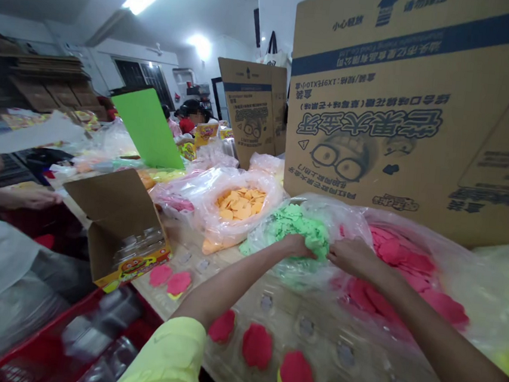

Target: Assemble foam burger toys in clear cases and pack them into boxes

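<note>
Both my hands reach into a clear plastic bag of green flat pieces (296,222) in the middle of the table. My left hand (296,246) is curled closed on a clump of the green pieces. Just to its right, my right hand (354,256) also has its fingers closed at the edge of the green pile. My left arm wears a yellow sleeve (166,362). A clear moulded tray (312,335) lies in front of me, with red-pink pieces (257,345) in some of its pockets.
Bags of orange pieces (239,201) and pink pieces (409,272) flank the green one. Big cardboard cartons (407,103) stand behind. An open small box (120,226) and a red crate (87,337) are at left. Another person's hands (33,197) work at far left.
</note>
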The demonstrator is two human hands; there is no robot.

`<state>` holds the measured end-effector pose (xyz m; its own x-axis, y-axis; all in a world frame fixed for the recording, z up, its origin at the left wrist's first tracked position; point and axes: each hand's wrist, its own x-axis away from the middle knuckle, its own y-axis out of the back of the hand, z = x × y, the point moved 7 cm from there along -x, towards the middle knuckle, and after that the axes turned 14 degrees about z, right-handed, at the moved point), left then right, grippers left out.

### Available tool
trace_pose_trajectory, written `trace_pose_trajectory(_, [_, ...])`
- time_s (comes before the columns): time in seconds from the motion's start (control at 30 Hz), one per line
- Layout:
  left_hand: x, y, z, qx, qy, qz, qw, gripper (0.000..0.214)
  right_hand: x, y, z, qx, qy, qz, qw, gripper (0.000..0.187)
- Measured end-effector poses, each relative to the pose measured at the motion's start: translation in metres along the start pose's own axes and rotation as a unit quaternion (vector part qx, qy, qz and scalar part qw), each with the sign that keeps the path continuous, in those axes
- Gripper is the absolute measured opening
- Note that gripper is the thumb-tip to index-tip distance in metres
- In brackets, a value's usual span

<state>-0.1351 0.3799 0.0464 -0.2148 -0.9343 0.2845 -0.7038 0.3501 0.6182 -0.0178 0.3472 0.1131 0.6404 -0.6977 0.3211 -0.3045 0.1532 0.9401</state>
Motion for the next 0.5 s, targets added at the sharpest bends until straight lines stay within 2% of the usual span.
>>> trace_pose_trajectory(0.17, [0.007,-0.015,0.000,-0.084,0.028,0.024,0.996,0.033,0.002,0.001,-0.001,-0.014,0.008,-0.003,1.000,0.027])
trace_pose_trajectory(0.33, [0.027,-0.024,-0.003,-0.073,0.009,-0.007,0.997,0.038,0.006,0.004,0.001,-0.032,0.017,-0.021,0.999,0.025])
trace_pose_trajectory(0.43, [0.032,-0.015,-0.001,-0.019,0.005,-0.038,0.999,0.036,0.007,0.005,-0.001,-0.048,0.018,-0.030,0.998,0.025])
trace_pose_trajectory(0.5, [0.034,0.000,0.003,0.038,0.002,-0.063,0.997,0.038,0.008,0.005,-0.004,-0.061,0.015,-0.035,0.997,0.024])
